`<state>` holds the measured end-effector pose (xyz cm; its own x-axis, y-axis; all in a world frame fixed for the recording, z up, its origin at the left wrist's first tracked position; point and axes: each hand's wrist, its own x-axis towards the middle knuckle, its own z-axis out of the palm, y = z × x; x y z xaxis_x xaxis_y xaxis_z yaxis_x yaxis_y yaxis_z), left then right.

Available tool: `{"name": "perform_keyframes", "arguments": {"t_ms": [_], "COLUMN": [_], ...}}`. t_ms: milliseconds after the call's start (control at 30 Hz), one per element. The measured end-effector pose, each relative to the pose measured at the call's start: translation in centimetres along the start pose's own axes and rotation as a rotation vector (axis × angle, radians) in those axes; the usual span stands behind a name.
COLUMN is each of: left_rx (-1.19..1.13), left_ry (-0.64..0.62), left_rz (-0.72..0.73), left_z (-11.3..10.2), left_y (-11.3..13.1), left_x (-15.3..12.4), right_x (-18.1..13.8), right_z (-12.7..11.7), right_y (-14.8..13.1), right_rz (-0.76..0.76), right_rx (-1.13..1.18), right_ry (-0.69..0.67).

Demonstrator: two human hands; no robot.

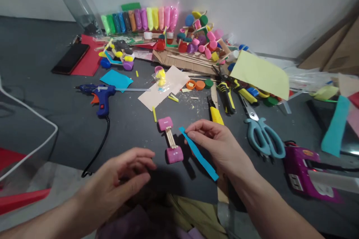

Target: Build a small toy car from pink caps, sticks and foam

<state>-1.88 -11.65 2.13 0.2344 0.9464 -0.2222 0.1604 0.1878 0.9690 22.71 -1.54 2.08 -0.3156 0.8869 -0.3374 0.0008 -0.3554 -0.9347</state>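
Note:
Between thumb and fingers, my right hand [210,138] pinches one end of a narrow blue paper strip [199,155], which slants down to the right above the dark table. My left hand [129,170] hovers near the table's front edge, its fingers apart and loosely curled, holding nothing. Between the two hands lies a small model [170,137] made of short wooden sticks with a shiny pink piece at each end. Neither hand touches it. A thin yellow-green strip [154,114] rests just behind it.
A blue glue gun [103,99] with a cord lies left. Right are a yellow cutter [215,114], pliers [226,95], scissors [263,134] and a purple power strip [304,171]. Clay packets [140,19], colourful small models [202,37] and a bottle [80,7] line the wall.

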Motion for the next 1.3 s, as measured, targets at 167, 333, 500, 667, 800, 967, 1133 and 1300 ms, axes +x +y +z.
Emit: {"name": "perform_keyframes", "arguments": {"t_ms": [167,333,500,667,800,967,1133,1300], "left_rx": [0.737,0.982,0.981,0.965,0.965,0.935,0.724,0.737], "left_ry": [0.167,0.196,0.174,0.239,0.229,0.208,0.319,0.284], "left_rz": [0.728,1.068,1.119,1.088,1.114,1.047,0.963,0.890], "left_z": [-1.7,-1.0,0.1,0.0,-0.2,-1.1,-1.7,-1.7], "left_y": [1.1,2.6,3.4,3.0,2.8,2.8,2.6,2.3], "left_x": [3.3,7.5,9.2,9.0,9.2,9.5,8.9,8.9], "right_x": [-0.2,-0.6,-0.9,-1.7,-2.0,-1.5,-1.2,-0.7], "right_z": [-0.1,0.0,0.2,-0.1,-0.5,-0.6,0.1,0.0], "right_y": [-0.1,-0.7,-0.7,-0.3,-0.5,0.0,0.9,0.7], "right_rz": [0.046,0.055,-0.057,-0.657,-0.965,-0.928,-0.548,-0.709], "right_rx": [0.052,0.100,0.092,-0.525,-0.862,-0.882,-0.720,-0.861], "right_ry": [-0.089,-0.121,-0.178,0.013,-0.042,-0.041,0.082,0.027]}}
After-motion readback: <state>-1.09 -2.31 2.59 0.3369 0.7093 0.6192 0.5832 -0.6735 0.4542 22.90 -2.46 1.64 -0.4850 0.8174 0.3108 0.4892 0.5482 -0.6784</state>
